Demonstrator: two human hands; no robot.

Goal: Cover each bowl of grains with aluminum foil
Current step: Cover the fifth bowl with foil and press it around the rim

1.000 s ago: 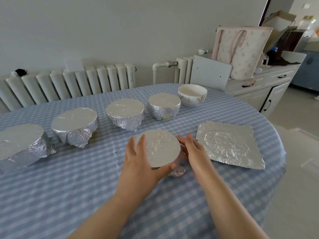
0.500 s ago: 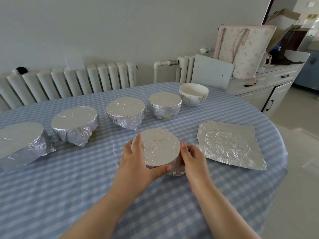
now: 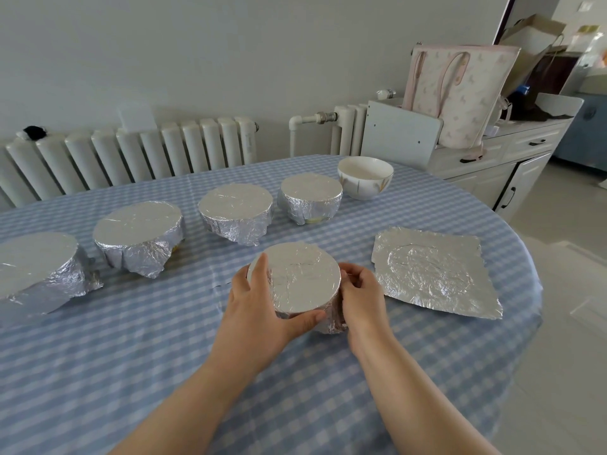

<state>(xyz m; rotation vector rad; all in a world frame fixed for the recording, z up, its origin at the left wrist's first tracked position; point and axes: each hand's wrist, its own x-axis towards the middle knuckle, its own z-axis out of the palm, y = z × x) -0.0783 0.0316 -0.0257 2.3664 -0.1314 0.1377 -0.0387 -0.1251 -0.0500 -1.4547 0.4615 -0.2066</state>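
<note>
The foil-wrapped bowl point(image 3: 293, 280) sits on the checked tablecloth point(image 3: 131, 356) straight ahead, clasped between my hands. My left hand point(image 3: 259, 310) cups its near-left side, thumb under the rim; my right hand point(image 3: 359, 292) pinches the foil skirt on its right. The spare foil sheet point(image 3: 433, 272) lies just right, nearer my right hand, and the uncovered white bowl point(image 3: 365, 176) stands farther back (contents hidden).

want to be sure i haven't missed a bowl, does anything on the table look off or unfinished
One white bowl at the far end of the row stands uncovered, beside four wrapped ones. A loose foil sheet lies flat to the right, creased with a round rim mark. Both hands, left hand and right hand, press foil round the near bowl.
</note>
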